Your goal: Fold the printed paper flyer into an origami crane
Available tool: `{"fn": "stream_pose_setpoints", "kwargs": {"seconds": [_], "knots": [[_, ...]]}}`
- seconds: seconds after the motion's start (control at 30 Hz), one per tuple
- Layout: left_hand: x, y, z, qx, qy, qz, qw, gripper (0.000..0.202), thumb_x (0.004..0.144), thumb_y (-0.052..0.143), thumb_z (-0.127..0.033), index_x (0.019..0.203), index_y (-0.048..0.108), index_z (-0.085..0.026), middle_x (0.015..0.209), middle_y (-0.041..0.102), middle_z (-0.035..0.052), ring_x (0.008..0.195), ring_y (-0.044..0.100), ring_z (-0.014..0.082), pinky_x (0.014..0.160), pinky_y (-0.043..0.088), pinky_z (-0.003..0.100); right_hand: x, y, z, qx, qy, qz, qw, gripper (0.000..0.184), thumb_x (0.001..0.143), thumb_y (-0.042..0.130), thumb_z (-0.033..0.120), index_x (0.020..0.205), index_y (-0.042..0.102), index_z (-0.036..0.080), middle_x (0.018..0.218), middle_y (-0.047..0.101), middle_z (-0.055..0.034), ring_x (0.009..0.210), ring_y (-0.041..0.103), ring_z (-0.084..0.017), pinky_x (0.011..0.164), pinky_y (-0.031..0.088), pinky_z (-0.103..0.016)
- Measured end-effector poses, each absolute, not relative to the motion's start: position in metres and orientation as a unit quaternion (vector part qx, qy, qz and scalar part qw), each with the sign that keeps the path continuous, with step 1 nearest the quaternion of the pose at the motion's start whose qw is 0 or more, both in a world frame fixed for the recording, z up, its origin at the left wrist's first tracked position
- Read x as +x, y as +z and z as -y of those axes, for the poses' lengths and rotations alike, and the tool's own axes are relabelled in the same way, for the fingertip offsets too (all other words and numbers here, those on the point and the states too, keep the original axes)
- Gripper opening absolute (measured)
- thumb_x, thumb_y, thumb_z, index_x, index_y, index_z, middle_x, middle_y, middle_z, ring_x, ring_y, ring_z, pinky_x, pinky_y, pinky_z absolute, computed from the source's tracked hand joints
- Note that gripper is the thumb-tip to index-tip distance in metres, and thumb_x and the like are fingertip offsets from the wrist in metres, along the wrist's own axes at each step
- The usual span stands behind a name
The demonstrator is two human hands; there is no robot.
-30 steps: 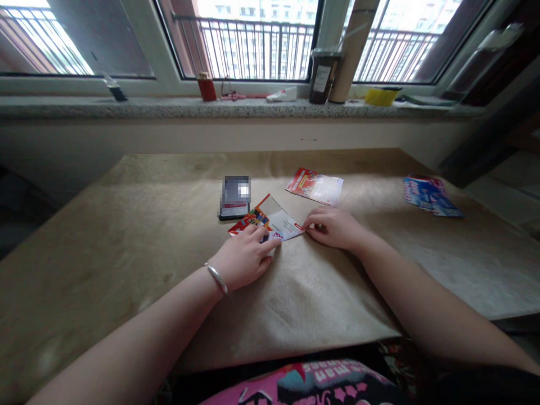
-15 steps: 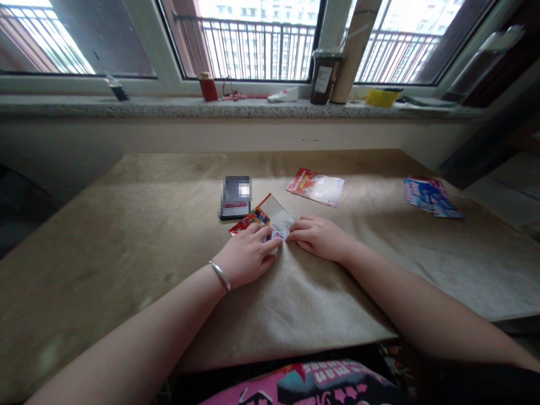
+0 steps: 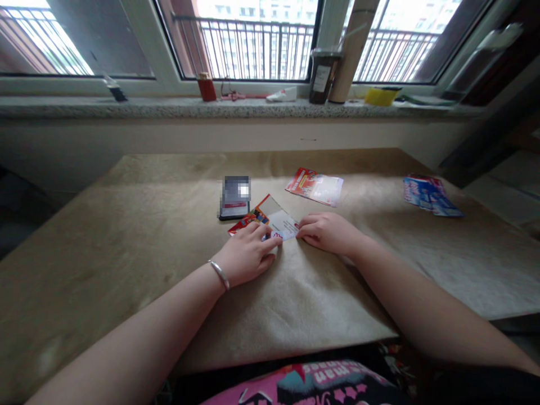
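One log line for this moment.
left hand: on leaflet; right hand: at its right corner; beyond: pixelated dark object, red-white sheet; far right: blue leaflets

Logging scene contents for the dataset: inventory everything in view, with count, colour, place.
Windowsill: one, speckled grey, across back
Windows: several, pale frames, behind windowsill
Railing: dark, outside
Buildings: pale, beyond railing
Red container: one, windowsill
Pink item: one, windowsill
White item: one, windowsill
Dark container: one, windowsill
Tube: one, tan, right of dark container
Yellow item: one, windowsill right
Table: one, tan, below windowsill
Device: one, dark, blurred, left of table centre
Printed sheet: one visible, red/white, table centre
Leaflet: at least one, red/white, behind sheet
Blue leaflets: several, overlapping, table right
Top: one, black/pink, bottom edge
Far-right objects: too dim
Left hand: one, bare, on sheet; silver bracelet at wrist
Right hand: one, bare, at sheet's right corner
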State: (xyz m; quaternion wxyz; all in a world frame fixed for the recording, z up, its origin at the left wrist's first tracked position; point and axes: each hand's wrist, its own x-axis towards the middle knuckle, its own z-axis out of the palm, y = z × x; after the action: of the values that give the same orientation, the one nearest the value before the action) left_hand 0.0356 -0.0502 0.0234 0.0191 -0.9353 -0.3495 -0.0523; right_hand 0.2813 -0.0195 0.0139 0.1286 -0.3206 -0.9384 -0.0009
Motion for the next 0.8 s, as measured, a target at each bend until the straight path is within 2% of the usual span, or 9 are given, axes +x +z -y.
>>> {"fn": "stream_pose_setpoints", "kwargs": {"seconds": [0.47, 0.67, 0.8], "knots": [[0.032, 0.019, 0.051, -0.935, -0.05, 0.35, 0.023, 0.033, 0.088, 0.048, -0.032, 0.12, 0.054, -0.025, 0.116, 0.051, 0.0078, 0.108, 0.044, 0.0255, 0.094, 0.041, 0.041, 0.298, 0.022, 0.018, -0.358, -0.026, 0.929, 0.091, 0.02, 0.078, 0.055, 0.015, 0.081, 0.072, 0.026, 0.085, 0.071, 0.0008, 0.071, 0.062, -0.014, 0.06, 0.038, -0.025], [0.03, 0.017, 0.05, -0.936, -0.059, 0.346, 0.02, 0.033, 0.088, 0.048, -0.032, 0.119, 0.055, -0.025, 0.116, 0.051, 0.0081, 0.108, 0.044, 0.0257, 0.095, 0.041, 0.042, 0.299, 0.021, 0.019, -0.382, -0.013, 0.92, 0.089, 0.018, 0.077, 0.054, 0.015, 0.078, 0.07, 0.023, 0.085, 0.07, -0.0005, 0.073, 0.061, -0.014, 0.061, 0.038, -0.025], [0.032, 0.013, 0.048, -0.939, -0.072, 0.336, 0.019, 0.033, 0.09, 0.046, -0.031, 0.121, 0.054, -0.024, 0.118, 0.05, 0.0086, 0.109, 0.044, 0.0259, 0.095, 0.041, 0.042, 0.296, 0.021, 0.021, -0.394, -0.014, 0.911, 0.12, 0.016, 0.077, 0.053, 0.015, 0.081, 0.068, 0.02, 0.087, 0.068, -0.0038, 0.078, 0.06, -0.017, 0.065, 0.041, -0.026]]}}
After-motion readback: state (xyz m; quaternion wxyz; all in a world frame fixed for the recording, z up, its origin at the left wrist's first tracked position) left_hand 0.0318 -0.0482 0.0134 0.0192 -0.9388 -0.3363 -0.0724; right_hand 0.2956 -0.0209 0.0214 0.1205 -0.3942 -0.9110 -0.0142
